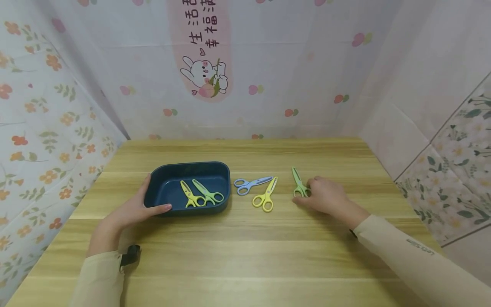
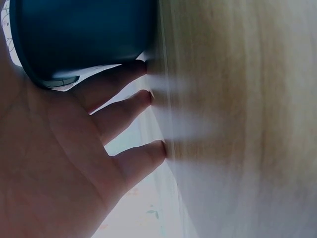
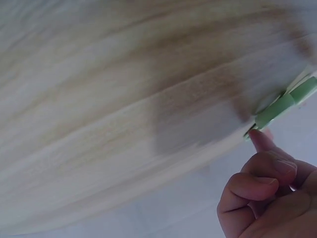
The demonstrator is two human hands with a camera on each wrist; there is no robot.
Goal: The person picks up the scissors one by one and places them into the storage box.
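Note:
My left hand (image 1: 132, 208) rests against the left end of a dark blue rectangular box (image 1: 226, 183), thumb along its front wall. In the left wrist view, three fairly straight fingers (image 2: 133, 161) touch the tabletop beside the box. Yellow scissors (image 1: 189, 194) and green scissors (image 1: 205, 192) lie inside the box. Farther right, my right hand (image 1: 326, 196) pinches other green scissors (image 1: 297, 179) by the handles, blades pointing away from me. In the right wrist view, a fingertip meets the green handle, and the thumb's contact is hidden.
Between the box and my right hand, blue scissors (image 1: 251, 183) and yellow scissors (image 1: 267, 196) lie on the wooden table (image 1: 245, 264), close together. Patterned cloth (image 1: 287, 76) hangs behind the table and along both sides. A black wrist strap device (image 1: 132, 252) is on my left wrist.

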